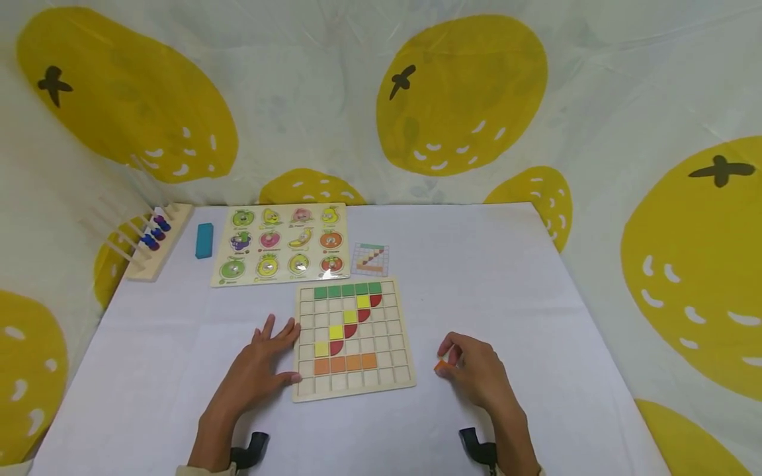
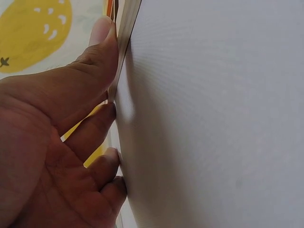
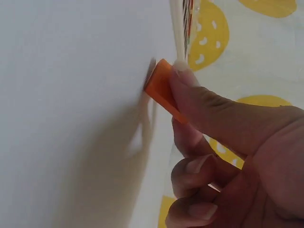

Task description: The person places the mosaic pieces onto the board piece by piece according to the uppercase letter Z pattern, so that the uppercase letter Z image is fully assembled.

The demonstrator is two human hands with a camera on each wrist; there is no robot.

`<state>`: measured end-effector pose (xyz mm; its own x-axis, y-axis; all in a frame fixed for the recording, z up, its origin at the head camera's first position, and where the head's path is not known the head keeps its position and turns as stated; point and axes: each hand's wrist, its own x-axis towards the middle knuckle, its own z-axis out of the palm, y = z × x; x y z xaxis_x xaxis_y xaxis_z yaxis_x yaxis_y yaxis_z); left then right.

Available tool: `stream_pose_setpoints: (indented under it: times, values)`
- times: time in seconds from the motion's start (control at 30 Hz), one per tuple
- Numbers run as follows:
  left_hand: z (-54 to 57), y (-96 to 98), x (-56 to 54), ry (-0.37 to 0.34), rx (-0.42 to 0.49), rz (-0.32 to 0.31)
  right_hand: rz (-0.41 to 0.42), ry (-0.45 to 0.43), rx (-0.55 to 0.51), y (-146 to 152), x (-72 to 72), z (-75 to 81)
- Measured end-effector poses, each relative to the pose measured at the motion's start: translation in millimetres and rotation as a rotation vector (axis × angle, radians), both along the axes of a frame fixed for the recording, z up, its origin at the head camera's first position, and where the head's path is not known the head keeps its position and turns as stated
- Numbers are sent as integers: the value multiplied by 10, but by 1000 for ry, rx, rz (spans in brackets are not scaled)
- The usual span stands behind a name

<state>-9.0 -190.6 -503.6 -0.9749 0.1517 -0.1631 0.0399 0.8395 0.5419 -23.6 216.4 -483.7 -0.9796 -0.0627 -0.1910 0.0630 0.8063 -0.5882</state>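
Note:
My right hand (image 1: pixel 473 370) pinches an orange square tile (image 3: pixel 164 90) between thumb and fingers, close over the white cloth to the right of a wooden grid board (image 1: pixel 387 337). On the board's left edge rest the thumb and fingertips of my left hand (image 1: pixel 258 367), its fingers spread. Several green tiles (image 1: pixel 348 290) form a row near the board's top. Yellow squares (image 1: pixel 336 332) and red quarter-round tiles (image 1: pixel 350 330) step diagonally down to the left. Lower down lies a row of several orange tiles (image 1: pixel 354 361), with bare cells to its right.
A small pattern card (image 1: pixel 370 259) lies just behind the board. Beyond it are a fruit puzzle board (image 1: pixel 280 241), a teal block (image 1: pixel 204 240) and, at the far left, a wooden peg stand (image 1: pixel 157 248) with blue and purple beads. A fruit-printed curtain (image 1: pixel 333 99) hangs behind the table.

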Motion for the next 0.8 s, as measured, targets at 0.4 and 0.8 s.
stream_pose_setpoints:
  times: [0.4, 0.8]
  values:
    - [0, 8, 16, 0, 4, -2, 82, 51, -112, -621, -73, -3]
    - [16, 12, 35, -17, -13, 18, 88, 57, 7, -985, -63, -47]
